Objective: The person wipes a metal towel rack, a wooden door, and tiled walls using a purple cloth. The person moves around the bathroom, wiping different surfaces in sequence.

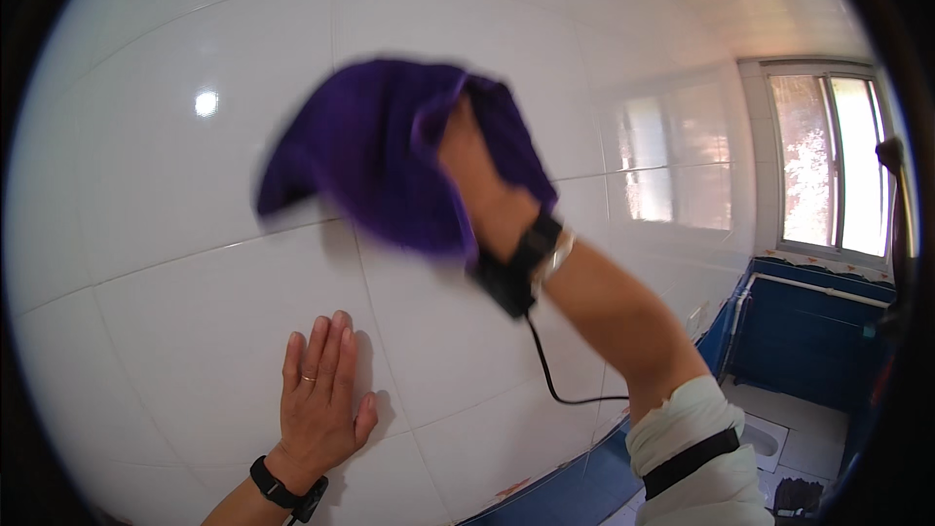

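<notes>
A purple cloth [375, 151], blurred by motion, is spread against the white tiled wall [205, 166]. My right hand [474, 170] is on this cloth, and its fingers are hidden under the folds. Lower down and to the left, my left hand [321, 414] rests flat on the tiles, fingers stretched out and holding nothing. One finger of it wears a ring.
A black cable [545, 365] hangs from the black wrist device [516, 268] on my right arm. Low blue tiling [575, 487] runs along the wall's foot. Far right are a sliding window [828, 161], a white pipe [828, 290] and a squat toilet [765, 440] in the floor.
</notes>
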`<state>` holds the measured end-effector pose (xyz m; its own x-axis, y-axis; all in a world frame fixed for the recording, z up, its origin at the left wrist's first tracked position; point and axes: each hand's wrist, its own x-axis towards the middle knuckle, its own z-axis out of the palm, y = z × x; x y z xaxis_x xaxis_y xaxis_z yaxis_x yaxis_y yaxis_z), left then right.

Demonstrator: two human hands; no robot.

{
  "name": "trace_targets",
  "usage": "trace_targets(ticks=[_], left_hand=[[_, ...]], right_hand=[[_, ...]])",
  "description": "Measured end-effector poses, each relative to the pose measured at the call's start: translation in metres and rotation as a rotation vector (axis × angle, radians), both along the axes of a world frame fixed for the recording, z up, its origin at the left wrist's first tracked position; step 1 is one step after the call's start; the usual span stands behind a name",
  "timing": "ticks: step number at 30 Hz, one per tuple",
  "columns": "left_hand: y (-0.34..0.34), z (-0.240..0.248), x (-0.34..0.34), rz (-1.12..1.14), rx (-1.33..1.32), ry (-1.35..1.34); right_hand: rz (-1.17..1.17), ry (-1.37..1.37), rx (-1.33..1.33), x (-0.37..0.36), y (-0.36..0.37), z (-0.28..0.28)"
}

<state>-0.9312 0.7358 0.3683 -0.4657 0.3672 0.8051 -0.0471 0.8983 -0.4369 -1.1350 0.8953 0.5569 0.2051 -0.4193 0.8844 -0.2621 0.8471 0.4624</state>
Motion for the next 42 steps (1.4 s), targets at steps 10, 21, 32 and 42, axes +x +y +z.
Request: trace_targets(ticks=[10,21,32,42], left_hand=[[0.002,-0.004,-0.004,0.103,-0.016,0.115],[0.008,0.0,-0.008,0.211,-0.019,0.147],[0.004,-0.004,-0.003,0.354,-0.045,0.086],[-0.004,-0.011,0.001,0.382,-0.025,0.04]], right_hand=[[0.521,-0.036,-0.336,-0.192,0.204,0.082],[0.837,-0.699,0.041,-0.142,0.194,-0.167],[0.925,0.282,0.362,-0.016,0.004,0.032],[0.543,0.029,-0.042,-0.031,0.041,0.307]])
